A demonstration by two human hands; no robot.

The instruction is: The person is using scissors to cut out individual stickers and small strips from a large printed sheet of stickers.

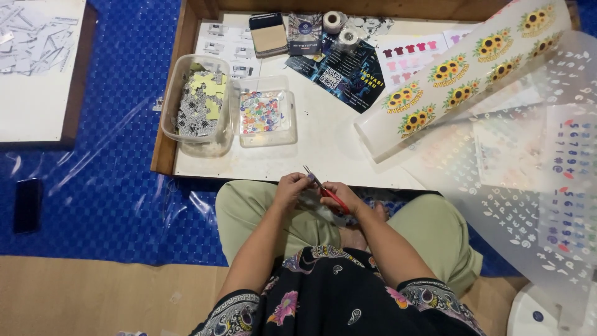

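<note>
- The person sits cross-legged on the floor at the near edge of a low white bench with a wooden rim.
- The right hand is closed around the red handles of a pair of scissors, whose slim metal blades point up and to the left.
- The left hand is curled shut, its fingertips pinching a tiny piece right at the scissor blades; the piece is too small to tell what it is.
- Both hands meet above the lap, just in front of the bench's near edge.
- On the bench to the left stands a clear plastic tub filled with yellow and grey cut-outs.
- Touching its right side is a smaller clear container holding many-coloured little pieces.
- A long translucent sheet printed with sunflowers lies slanted across the right of the bench.
- Further right, transparent sheets of small letters and digits hang over the bench's edge towards the person's knee.
- At the far side lie a dark printed leaflet, a sheet of small shirt pictures, and two rolls of tape.
- A blue patterned mat covers the floor to the left, with a dark phone lying on it.
</note>
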